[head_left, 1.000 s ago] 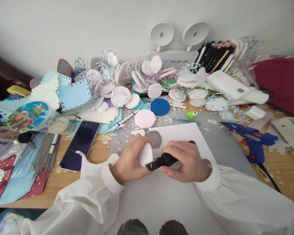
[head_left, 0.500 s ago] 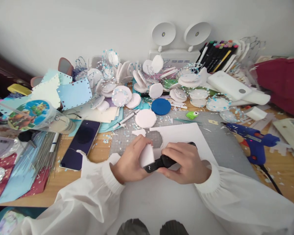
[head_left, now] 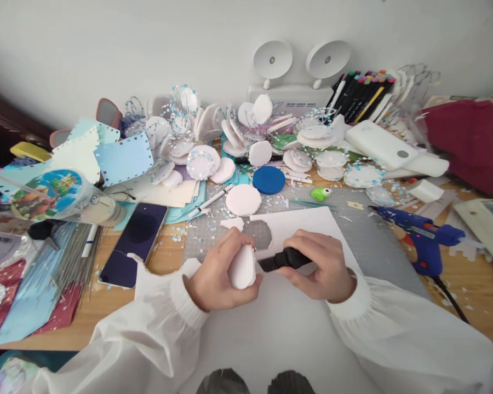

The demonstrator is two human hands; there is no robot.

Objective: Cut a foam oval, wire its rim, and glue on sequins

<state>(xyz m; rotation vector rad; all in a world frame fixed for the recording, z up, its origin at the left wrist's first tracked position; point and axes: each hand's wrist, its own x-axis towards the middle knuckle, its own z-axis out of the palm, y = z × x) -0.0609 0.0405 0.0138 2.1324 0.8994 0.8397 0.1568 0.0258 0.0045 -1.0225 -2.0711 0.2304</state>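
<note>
Between the thumb and fingers of my left hand point(head_left: 225, 273) is a white foam disc point(head_left: 242, 267), tilted so one flat face shows. My right hand point(head_left: 318, 265) is closed around the black handle of a utility knife point(head_left: 290, 258). The dark blade points left and ends just beside the disc's right edge; whether it touches is hard to tell. Beneath both hands lies a white foam sheet point(head_left: 316, 221) with a rounded cutout. Another foam disc point(head_left: 243, 200) rests flat behind my left hand, close to a blue round lid point(head_left: 268, 180).
The grey cutting mat point(head_left: 378, 241) carries small scraps. A blue glue gun point(head_left: 425, 232) with its cord is at right, a phone point(head_left: 133, 244) at left. Decorated foam discs point(head_left: 201, 162) crowd the back, below a twin-headed lamp point(head_left: 291, 93). A lidded cup point(head_left: 66, 191) stands far left.
The knife has drawn back to the right, away from the disc. My left hand has turned the disc so more of its face shows.
</note>
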